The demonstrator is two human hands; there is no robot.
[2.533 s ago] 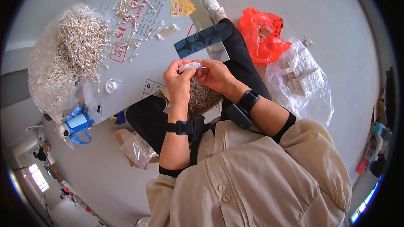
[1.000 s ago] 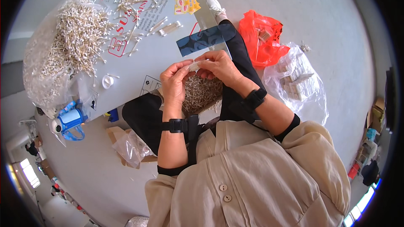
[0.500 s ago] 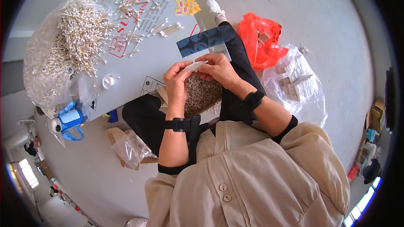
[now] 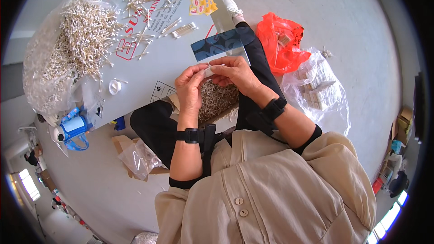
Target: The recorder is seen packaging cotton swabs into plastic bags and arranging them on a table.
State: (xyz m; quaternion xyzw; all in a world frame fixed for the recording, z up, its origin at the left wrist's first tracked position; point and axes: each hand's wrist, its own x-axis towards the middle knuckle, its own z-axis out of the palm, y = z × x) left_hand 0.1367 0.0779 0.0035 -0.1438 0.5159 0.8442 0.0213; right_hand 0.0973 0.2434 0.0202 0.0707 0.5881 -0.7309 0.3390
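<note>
Between the fingertips of my left hand (image 4: 190,86) and my right hand (image 4: 236,74) is a small whitish packet (image 4: 208,71), perhaps clear plastic; its contents are too small to make out. Both hands are closed on it in a pinch, above a cardboard box (image 4: 221,116) between my legs that is full of loose cotton swabs (image 4: 218,98). Just beyond my hands, a dark blue glossy sheet (image 4: 217,46) lies at the table's edge.
On the grey table (image 4: 140,81) are a big plastic bag of cotton swabs (image 4: 88,31), scattered swabs, yellow cards (image 4: 202,3) and a small white round container (image 4: 115,87). A blue bottle (image 4: 73,127) is at the left. Red (image 4: 280,43) and clear bags (image 4: 318,88) lie right.
My right fingers have shifted slightly to the left over the packet, and less of it shows now. Both hands remain in nearly the same place.
</note>
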